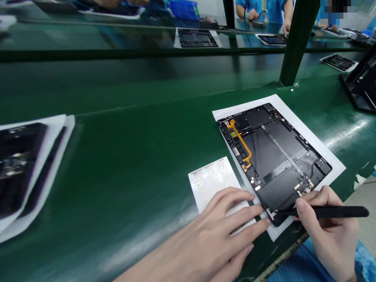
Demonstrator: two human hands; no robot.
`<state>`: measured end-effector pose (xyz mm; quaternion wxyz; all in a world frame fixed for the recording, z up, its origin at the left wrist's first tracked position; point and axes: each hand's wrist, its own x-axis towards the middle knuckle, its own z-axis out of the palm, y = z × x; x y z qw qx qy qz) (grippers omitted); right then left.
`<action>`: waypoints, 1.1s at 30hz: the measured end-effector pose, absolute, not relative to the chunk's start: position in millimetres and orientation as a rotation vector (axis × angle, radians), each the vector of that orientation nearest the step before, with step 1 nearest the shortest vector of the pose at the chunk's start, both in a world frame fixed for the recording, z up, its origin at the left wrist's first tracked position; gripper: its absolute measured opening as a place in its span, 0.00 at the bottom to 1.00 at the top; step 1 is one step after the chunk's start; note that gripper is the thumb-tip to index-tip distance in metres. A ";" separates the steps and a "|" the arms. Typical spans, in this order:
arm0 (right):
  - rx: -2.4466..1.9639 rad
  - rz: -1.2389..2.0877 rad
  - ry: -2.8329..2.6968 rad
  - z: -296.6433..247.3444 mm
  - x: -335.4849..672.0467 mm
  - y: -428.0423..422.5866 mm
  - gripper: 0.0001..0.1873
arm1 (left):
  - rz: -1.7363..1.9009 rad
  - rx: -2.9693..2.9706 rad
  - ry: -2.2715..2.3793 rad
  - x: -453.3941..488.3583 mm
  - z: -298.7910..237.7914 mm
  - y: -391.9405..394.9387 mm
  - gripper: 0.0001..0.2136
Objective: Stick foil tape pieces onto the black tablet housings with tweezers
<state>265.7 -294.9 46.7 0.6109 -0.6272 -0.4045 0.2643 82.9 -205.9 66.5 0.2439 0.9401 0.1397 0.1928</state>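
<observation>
An opened tablet housing (264, 156) with black inner parts and an orange ribbon cable (242, 145) lies on a white sheet (336, 166). Black tweezers (337, 212) are pinched in my right hand (329, 231), their tip at the housing's near corner by a small whitish piece (273, 214). My left hand (217, 231) lies with fingers spread, its fingertips at the near left edge of the housing. Partly beneath that hand is a white card of stickers (210, 176). A small circuit board (304, 187) sits in the housing close to my right fingers.
More tablet housings on white sheets lie at the left (20, 168), on the far bench (196, 38) and at the right (339, 62). A green post (299, 43) rises behind the workpiece. A black stand (361, 78) is at the right edge. Co-workers in blue (272, 9) sit opposite.
</observation>
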 end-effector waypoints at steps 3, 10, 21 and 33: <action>-1.426 0.622 -0.940 46.1 265.7 -295.1 0.14 | 0.569 2.574 0.349 81.6 67.7 -206.0 0.15; -1.421 0.617 -0.974 45.3 267.9 -294.9 0.12 | 0.555 2.594 0.379 82.9 68.7 -206.0 0.15; -1.372 0.599 -1.127 45.5 280.3 -299.7 0.07 | 0.666 2.771 0.425 87.5 65.8 -213.1 0.20; -1.334 0.769 -1.338 54.7 283.2 -283.5 0.09 | 0.585 2.838 0.407 75.4 51.9 -218.4 0.27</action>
